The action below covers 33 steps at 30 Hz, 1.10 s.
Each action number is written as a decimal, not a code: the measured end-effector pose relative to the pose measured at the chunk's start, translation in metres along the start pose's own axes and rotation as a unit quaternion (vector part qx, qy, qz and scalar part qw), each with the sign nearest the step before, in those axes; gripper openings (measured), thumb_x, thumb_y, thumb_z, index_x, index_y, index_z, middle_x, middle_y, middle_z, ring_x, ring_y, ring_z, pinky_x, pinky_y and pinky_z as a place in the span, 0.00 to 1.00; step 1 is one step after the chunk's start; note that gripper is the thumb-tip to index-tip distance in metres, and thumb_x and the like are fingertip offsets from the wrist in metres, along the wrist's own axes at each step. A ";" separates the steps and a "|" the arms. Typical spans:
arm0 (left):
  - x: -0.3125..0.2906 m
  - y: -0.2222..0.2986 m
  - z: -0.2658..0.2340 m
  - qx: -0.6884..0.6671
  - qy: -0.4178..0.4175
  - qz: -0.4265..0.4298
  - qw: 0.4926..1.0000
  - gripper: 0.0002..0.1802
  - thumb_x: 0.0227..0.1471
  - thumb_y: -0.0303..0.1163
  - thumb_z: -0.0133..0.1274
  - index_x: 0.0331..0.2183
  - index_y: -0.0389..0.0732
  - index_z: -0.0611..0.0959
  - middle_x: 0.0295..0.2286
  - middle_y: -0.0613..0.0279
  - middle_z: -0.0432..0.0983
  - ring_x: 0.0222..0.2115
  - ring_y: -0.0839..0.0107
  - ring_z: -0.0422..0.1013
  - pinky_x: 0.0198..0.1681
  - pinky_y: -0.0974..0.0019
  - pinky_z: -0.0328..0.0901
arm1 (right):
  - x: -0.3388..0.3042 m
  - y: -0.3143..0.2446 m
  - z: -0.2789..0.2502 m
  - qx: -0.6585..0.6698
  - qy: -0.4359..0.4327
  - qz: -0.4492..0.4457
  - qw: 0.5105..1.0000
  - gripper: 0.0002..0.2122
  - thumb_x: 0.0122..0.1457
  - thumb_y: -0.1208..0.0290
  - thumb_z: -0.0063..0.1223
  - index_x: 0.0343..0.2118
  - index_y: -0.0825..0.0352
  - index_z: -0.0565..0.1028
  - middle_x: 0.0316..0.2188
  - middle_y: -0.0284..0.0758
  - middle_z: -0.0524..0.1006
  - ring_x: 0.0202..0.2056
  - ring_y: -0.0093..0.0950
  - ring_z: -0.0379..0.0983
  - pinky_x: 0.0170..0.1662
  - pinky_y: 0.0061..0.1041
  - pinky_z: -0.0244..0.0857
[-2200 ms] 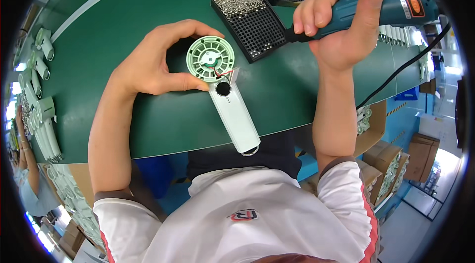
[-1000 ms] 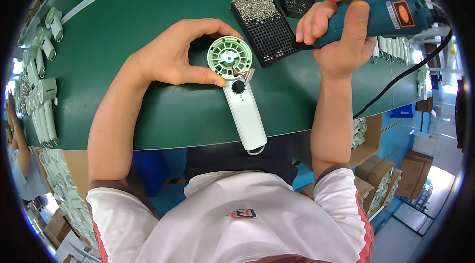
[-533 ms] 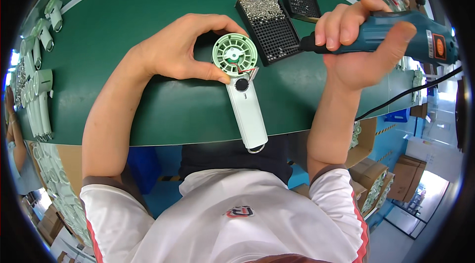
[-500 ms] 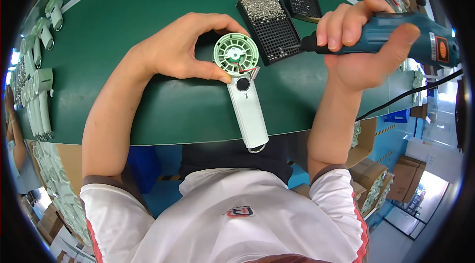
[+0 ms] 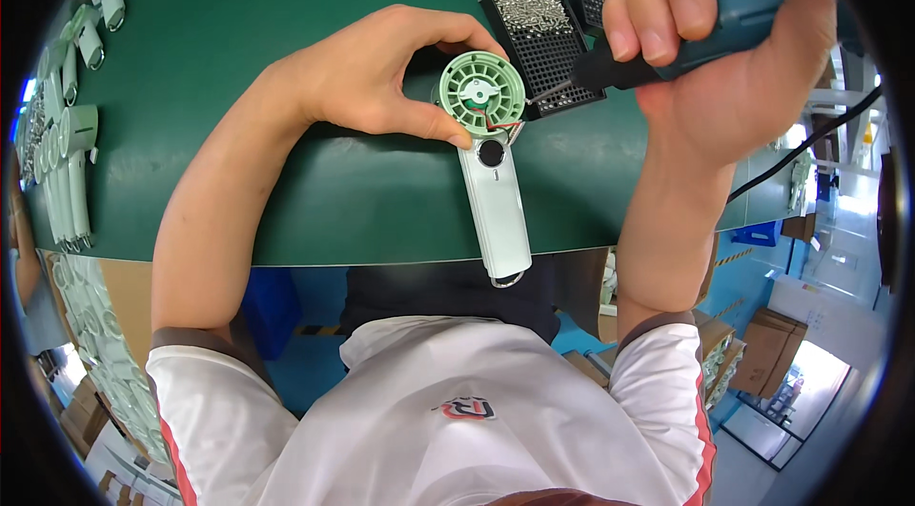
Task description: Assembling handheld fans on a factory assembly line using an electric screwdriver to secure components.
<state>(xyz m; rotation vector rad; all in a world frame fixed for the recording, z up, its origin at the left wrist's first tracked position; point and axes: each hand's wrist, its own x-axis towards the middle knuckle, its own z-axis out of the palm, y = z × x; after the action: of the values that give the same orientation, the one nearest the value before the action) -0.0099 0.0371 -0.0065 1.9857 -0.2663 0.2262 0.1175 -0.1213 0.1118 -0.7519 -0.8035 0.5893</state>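
The handheld fan (image 5: 496, 187) is in the left grip (image 5: 381, 82), left of the screwdriver (image 5: 739, 10) in the right grip (image 5: 720, 96), its lower end past the near edge of the bench (image 5: 286, 15); behind and right of its head, one screw tray (image 5: 553, 58) lies on the bench, a second tray (image 5: 589, 6) behind that; more fan bodies (image 5: 74, 172) lie along the bench's left end.

1. Off to the left, I saw pale handheld fans (image 5: 80, 128) clustered along the tabletop (image 5: 219, 25).
2. A dark blue bin (image 5: 270, 311) sat below its edge.
3. Rightward, a brown cardboard box (image 5: 770, 349) stood near striped tape (image 5: 734, 257).
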 end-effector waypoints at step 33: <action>-0.001 0.001 -0.003 0.017 -0.014 -0.002 1.000 0.33 0.40 0.37 0.75 0.48 0.36 0.82 0.43 0.53 0.83 0.44 0.61 0.79 0.50 0.60 0.71 | -0.024 0.031 -0.022 -0.142 -0.065 0.073 0.985 0.24 0.68 0.40 0.43 0.38 0.61 0.70 0.16 0.28 0.65 0.15 0.23 0.59 0.19 0.26 0.59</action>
<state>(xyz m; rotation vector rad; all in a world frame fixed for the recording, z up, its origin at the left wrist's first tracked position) -0.0109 0.0395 -0.0042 2.0242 -0.2776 0.2010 0.1160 -0.1280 0.0668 -1.0483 -0.9704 0.6678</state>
